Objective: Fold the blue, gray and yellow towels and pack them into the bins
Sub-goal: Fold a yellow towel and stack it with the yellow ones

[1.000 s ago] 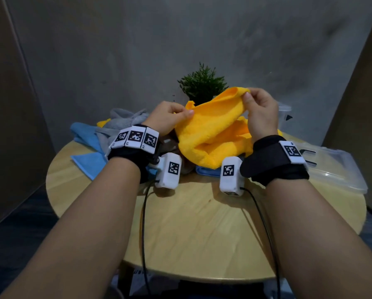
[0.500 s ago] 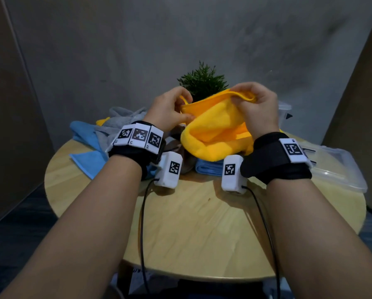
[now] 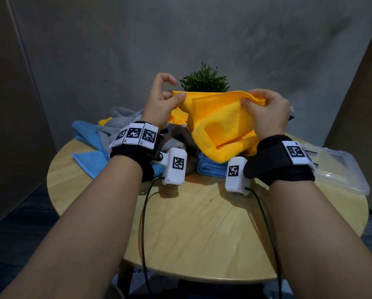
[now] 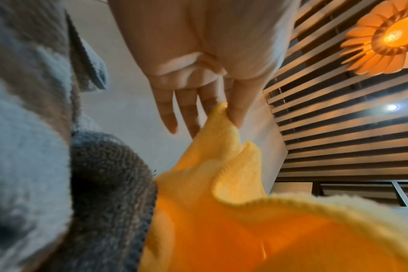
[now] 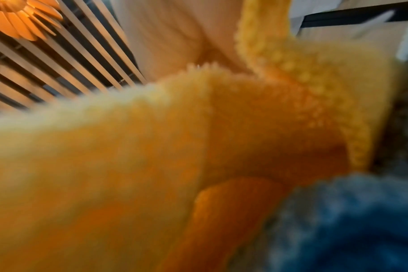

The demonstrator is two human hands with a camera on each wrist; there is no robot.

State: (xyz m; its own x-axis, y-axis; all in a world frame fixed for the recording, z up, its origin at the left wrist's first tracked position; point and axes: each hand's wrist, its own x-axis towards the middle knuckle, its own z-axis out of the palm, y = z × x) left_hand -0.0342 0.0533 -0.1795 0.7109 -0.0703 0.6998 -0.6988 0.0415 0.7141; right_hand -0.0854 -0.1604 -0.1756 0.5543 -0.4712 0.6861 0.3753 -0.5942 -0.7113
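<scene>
No legible text, brand or number; only black-and-white square code markers on the wrist bands (image 3: 135, 134) and camera housings (image 3: 174, 167).

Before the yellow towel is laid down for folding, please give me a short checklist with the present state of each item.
1. Left hand pinches a corner of the yellow towel: ok.
2. Right hand grip on the top edge: ok.
3. Top edge stretched straight between the hands: ok.
4. Towel hangs flat: not ok, lower part is bunched.
5. Bare table in front: ok.
6. Bin open and empty: cannot tell.
</scene>
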